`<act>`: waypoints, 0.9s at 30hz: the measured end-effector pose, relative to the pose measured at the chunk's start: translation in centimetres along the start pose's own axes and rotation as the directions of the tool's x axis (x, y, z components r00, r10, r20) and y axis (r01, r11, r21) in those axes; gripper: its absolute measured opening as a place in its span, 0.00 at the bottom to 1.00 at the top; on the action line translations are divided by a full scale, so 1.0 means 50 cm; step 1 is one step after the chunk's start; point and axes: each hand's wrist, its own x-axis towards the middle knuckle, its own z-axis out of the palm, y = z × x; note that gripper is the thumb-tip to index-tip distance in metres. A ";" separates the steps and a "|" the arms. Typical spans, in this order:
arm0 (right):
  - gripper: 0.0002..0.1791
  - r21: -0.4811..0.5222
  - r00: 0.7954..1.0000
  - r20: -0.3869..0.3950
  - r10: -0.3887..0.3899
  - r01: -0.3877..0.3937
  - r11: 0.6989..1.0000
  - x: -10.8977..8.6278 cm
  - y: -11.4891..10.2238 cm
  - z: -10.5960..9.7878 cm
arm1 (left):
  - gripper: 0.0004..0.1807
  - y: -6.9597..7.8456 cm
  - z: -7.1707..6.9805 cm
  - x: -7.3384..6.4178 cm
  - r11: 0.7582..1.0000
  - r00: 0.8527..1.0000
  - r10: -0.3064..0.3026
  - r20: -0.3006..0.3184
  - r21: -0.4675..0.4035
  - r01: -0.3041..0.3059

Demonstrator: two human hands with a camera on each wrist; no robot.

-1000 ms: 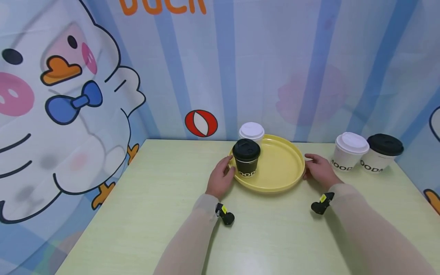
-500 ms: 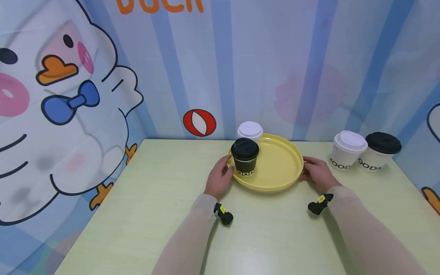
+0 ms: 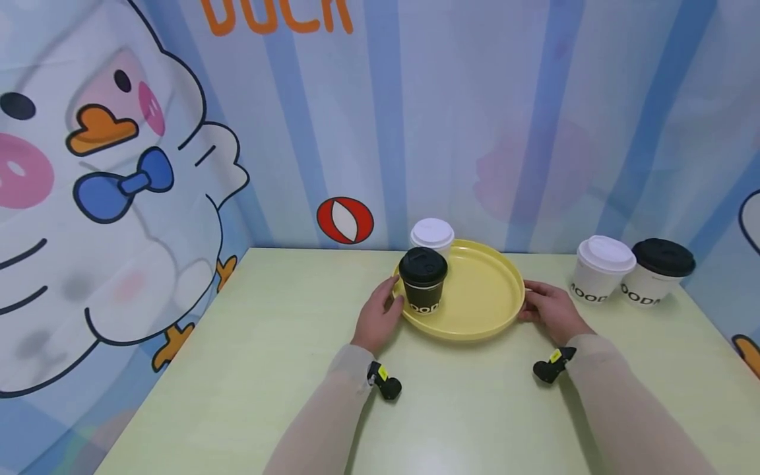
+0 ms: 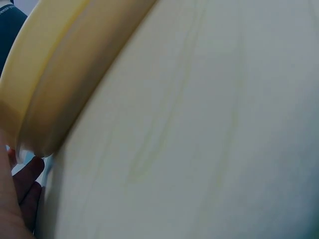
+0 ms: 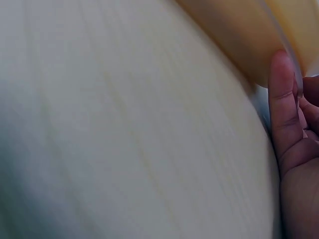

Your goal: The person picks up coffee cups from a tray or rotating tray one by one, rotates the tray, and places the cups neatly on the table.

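Note:
A round yellow plate [image 3: 483,290] with a raised rim lies at the back middle of the table. On its left part stand a black paper cup [image 3: 423,295] with a black lid and, behind that, a white-lidded cup [image 3: 432,234], partly hidden. My left hand [image 3: 378,316] grips the plate's left rim, with fingers [image 4: 30,172] low at its edge in the left wrist view. At the right rim my right hand [image 3: 552,310] holds the plate. One finger [image 5: 282,84] lies against its underside in the right wrist view. Whether the plate touches the table is unclear.
Right of my right hand stand a white cup with a white lid [image 3: 601,267] and a white cup with a black lid [image 3: 659,272]. A printed cloth [image 3: 439,119] hangs behind the pale table [image 3: 285,330].
My right hand has closed in on the plate's right rim, its fingers now at the edge. The left hand keeps its place. The head view has shifted slightly.

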 end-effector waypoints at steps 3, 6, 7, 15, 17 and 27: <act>0.31 0.002 1.000 -0.018 -0.002 0.002 1.000 0.001 0.004 -0.002 | 0.30 0.003 0.001 -0.002 1.000 1.000 0.010 0.001 -0.001 -0.010; 0.31 0.012 1.000 -0.017 -0.015 0.015 1.000 0.004 0.007 -0.003 | 0.30 0.004 0.002 -0.003 1.000 1.000 0.004 -0.001 -0.013 -0.004; 0.30 0.020 1.000 -0.019 -0.019 0.019 1.000 0.005 0.008 -0.003 | 0.30 0.004 0.003 -0.004 1.000 1.000 -0.006 0.000 -0.022 0.006; 0.29 0.056 0.999 -0.014 -0.040 0.040 0.998 0.007 0.009 0.005 | 0.33 0.021 -0.020 -0.002 0.956 0.974 -0.175 -0.145 -0.263 0.133; 0.30 0.048 0.999 -0.008 -0.043 0.043 0.998 0.007 0.008 0.006 | 0.34 0.041 -0.033 -0.001 0.954 0.956 -0.187 -0.226 -0.276 0.121; 0.29 0.033 0.999 -0.028 -0.021 0.022 0.999 0.012 0.014 -0.005 | 0.36 0.217 -0.055 -0.007 0.952 0.889 0.231 -0.395 -0.098 -0.291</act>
